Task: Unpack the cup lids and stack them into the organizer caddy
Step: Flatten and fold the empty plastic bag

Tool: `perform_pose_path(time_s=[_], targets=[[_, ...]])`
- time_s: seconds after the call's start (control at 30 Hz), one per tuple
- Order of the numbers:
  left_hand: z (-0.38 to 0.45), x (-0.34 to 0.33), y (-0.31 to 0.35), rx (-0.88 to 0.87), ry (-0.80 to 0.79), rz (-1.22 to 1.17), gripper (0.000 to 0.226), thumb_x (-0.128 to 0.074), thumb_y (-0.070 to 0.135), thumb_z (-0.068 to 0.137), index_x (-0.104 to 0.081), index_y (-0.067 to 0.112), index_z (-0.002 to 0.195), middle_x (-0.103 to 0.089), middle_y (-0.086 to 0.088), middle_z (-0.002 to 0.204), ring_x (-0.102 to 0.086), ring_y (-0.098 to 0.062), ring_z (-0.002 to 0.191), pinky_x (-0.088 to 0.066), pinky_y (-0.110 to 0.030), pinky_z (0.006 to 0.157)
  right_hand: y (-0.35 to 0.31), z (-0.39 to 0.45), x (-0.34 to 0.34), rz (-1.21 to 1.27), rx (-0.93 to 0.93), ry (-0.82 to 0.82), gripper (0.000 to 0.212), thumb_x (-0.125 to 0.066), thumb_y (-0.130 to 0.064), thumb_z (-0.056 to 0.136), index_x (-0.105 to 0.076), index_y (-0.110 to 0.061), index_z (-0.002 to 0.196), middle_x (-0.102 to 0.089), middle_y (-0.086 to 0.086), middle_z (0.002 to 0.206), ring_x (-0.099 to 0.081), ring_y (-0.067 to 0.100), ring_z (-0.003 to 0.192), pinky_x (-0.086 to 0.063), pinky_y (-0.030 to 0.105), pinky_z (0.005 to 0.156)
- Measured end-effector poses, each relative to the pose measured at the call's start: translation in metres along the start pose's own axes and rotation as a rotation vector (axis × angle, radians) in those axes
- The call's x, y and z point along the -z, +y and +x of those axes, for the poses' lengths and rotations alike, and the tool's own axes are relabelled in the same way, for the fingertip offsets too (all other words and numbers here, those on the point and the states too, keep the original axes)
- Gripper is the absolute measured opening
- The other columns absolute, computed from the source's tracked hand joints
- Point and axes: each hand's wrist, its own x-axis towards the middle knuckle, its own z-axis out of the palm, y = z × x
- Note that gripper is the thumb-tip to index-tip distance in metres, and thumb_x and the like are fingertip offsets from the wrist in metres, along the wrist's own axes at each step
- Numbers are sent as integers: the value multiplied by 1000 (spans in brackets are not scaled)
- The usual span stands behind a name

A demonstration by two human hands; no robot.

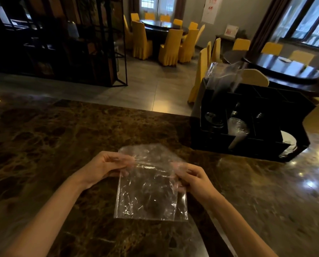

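Surface (44, 138): dark brown marbled stone, glossy, with light glints at the right; all listed items are carried on it.
Left hand (107, 165): fingers curled nearly closed, thumb and fingertips pinched on the upper left edge of the plastic bag; forearm bare.
Plastic bag (149, 191): clear, crinkled, held between both hands over the near middle of the surface; the top flap is folded back away from the viewer, and the lower edge hangs close to the surface. Whether anything is inside cannot be told.
Right hand (194, 178): fingers curled nearly closed, pinched on the upper right edge of the plastic bag, level with the left hand; forearm bare.
Organizer caddy (247, 145): black, divided into compartments, set at the far right of the surface, well apart from the hands.
Cup lids (237, 126): clear, round, seen standing in a front middle compartment of the organizer caddy; further clear pieces are seen in the neighbouring compartments, too dim to identify.
Second bag (223, 75): clear plastic, rising from the back left compartment of the organizer caddy.
Chairs (169, 47): yellow-covered, grouped around dark round tables in the background.
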Motion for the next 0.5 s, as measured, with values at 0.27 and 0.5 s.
perform_pose_path(time_s=[0.27, 0.5], targets=[[8, -10, -8, 70, 0, 71, 39, -42, -1, 96, -80, 8, 100, -77, -11, 109, -72, -23, 105, -58, -26, 79, 13, 16, 12, -10, -17, 55, 36, -50, -27, 90, -78, -5, 93, -66, 24, 96, -56, 37, 89, -50, 43, 76], [5, -57, -26, -22, 247, 820, 17, -58, 43, 97, -62, 26, 96, -58, 5, 108, -58, -15, 102, -49, -30, 87, 22, 12, -3, -800, 164, 180, 17, -66, -50, 93, -71, -36, 85, -63, -9, 114, -61, -3, 100, -48, 13, 85]])
